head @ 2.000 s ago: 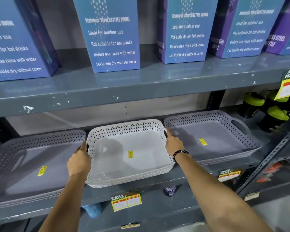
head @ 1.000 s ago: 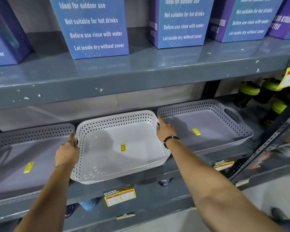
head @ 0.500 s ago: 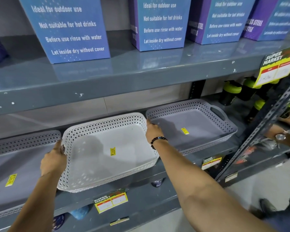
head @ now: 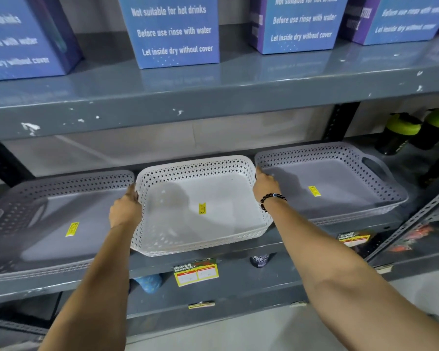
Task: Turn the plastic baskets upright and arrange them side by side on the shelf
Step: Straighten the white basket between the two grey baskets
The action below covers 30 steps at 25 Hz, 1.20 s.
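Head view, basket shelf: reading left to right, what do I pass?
Grey perforated plastic basket → left hand → white perforated plastic basket → right hand → second grey perforated basket with cut-out handle → black bottles with green lids.

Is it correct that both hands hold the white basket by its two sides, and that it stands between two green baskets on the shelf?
Not quite. In the head view the neighbours are grey, not green: one grey basket on the left and another on the right. The rest holds: left hand and right hand grip the white basket on the shelf.
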Each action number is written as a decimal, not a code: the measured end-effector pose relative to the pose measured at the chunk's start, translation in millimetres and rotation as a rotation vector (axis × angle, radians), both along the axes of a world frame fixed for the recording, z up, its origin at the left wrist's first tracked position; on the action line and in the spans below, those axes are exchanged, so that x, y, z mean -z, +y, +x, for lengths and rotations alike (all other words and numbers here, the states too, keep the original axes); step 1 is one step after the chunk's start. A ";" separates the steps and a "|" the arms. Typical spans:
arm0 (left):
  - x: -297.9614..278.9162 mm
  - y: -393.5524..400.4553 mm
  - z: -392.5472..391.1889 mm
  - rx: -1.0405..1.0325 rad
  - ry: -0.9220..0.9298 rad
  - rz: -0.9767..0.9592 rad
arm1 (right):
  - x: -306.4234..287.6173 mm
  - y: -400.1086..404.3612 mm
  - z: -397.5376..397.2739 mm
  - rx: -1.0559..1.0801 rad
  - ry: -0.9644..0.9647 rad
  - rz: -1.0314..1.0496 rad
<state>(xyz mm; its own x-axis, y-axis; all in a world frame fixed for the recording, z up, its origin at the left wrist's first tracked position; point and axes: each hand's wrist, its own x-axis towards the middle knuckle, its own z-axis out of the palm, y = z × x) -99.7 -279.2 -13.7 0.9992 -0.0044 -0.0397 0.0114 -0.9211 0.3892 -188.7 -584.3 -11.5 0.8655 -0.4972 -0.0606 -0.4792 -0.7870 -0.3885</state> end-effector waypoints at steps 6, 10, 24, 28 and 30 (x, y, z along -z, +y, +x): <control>-4.9 2.6 -9.2 -0.025 0.017 -0.042 | 11.6 -4.6 2.0 -0.001 -0.029 0.005; -11.2 3.5 -14.5 -0.018 0.027 -0.055 | 19.2 -7.4 5.2 0.007 -0.028 -0.012; -3.1 5.1 -15.2 0.009 0.020 -0.024 | 2.5 4.8 -9.1 0.001 0.009 -0.029; -3.0 4.6 -15.5 0.003 0.003 -0.020 | -0.2 5.3 -12.2 0.014 0.001 0.010; -1.3 4.6 -15.2 -0.002 -0.006 -0.027 | -3.0 5.8 -15.0 0.017 -0.001 0.023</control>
<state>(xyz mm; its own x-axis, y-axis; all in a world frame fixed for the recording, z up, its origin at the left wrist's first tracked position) -114.9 -274.6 -12.4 0.9994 -0.0029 -0.0334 0.0112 -0.9104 0.4136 -203.7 -578.4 -8.5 0.8569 -0.5105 -0.0708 -0.4921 -0.7696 -0.4067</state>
